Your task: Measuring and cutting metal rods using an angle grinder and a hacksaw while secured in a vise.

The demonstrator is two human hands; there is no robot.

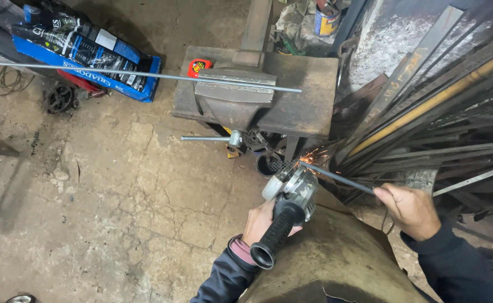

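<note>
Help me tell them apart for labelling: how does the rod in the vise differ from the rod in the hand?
The long rod is pale grey, clamped in the bench vise; the short rod is darker, held by the right hand, sparking against the angle grinder in the left hand. Both are thin metal.

1 camera, worn on the person's head, looks steeply down at a cracked concrete floor (117, 196). It sits close above both hands at the lower centre and lower right of the frame. The upper centre takes in a bench vise (232, 101) on a steel table (302, 106), farther off; stacked metal bars (437, 112) fill the upper right.
</note>
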